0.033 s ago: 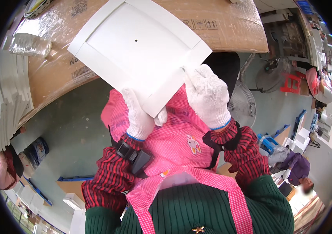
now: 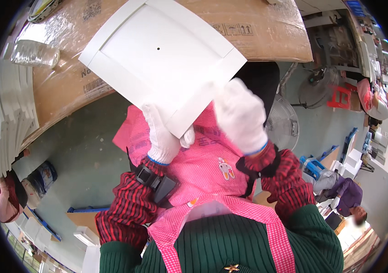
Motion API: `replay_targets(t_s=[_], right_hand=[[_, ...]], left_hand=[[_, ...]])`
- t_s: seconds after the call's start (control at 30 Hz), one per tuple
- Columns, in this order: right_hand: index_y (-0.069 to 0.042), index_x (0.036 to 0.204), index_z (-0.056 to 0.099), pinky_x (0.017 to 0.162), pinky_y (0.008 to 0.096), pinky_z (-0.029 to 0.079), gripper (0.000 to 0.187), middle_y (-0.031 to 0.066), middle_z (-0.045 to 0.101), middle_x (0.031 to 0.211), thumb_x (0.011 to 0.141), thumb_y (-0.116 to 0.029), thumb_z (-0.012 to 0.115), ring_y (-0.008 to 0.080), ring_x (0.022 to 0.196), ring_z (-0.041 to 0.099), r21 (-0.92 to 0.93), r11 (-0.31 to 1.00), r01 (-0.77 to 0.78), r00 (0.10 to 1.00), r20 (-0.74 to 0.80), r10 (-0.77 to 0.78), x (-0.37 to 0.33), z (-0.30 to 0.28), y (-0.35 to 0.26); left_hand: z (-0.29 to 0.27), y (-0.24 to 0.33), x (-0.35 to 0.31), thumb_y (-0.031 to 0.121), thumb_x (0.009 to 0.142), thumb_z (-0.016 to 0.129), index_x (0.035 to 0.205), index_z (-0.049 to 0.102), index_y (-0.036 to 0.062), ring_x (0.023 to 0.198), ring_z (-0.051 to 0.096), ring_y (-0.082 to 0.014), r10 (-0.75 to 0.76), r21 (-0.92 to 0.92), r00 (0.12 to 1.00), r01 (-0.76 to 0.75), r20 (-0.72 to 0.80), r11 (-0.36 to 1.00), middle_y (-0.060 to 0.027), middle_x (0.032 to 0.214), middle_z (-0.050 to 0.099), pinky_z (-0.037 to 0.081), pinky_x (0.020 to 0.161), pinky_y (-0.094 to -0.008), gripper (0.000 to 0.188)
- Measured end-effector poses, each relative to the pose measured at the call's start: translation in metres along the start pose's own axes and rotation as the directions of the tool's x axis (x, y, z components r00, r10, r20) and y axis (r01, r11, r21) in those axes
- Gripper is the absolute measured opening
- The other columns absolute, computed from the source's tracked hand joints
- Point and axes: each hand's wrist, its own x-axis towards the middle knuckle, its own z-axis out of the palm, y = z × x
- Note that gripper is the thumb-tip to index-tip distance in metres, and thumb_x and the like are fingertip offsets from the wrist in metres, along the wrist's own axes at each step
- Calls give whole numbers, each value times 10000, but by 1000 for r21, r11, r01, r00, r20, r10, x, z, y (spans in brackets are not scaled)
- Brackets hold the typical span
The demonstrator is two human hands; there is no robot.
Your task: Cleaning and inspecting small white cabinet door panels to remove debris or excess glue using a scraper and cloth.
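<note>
A white framed panel with a small dark hole rests slantwise, its far part over the carton and its near corner above my apron. My left hand, in a white knit glove, grips that near corner, thumb on top and fingertips showing beyond the panel's edge. Beside the panel's right near edge is my right hand, gloved likewise. Motion blurs it, so its fingers and anything in them cannot be made out; whether it touches the panel is unclear.
A plastic-wrapped cardboard carton forms the work surface. On its left lies a clear plastic bottle, near a stack of white panels. Right of my knees stands a floor fan. A red stool and other people are farther right.
My right hand has shifted slightly and its fingers have become blurred. The panel and my left hand look nearly unmoved.
</note>
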Motion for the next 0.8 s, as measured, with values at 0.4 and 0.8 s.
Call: replay_targets(t_s=[0.4,0.8], right_hand=[[-98,1139,712,566,347,512,291,41,598,822,849,-92,698,224,706,632,136,991,18,1000,-23,-15,-14,-2,-21],[-72,1160,709,592,353,522,323,60,613,854,838,-89,724,242,716,656,183,981,69,997,-46,-61,-19,4,-21]], left_hand=[[9,5,-1,937,872,138,1115,630,-42,367,440,-190,-20,101,990,34,-140,994,-96,571,556,315,336,-313,1122],[15,5,-1,915,895,151,1184,595,-39,373,444,-189,-9,89,980,27,-199,996,-98,573,549,324,338,-311,1091]])
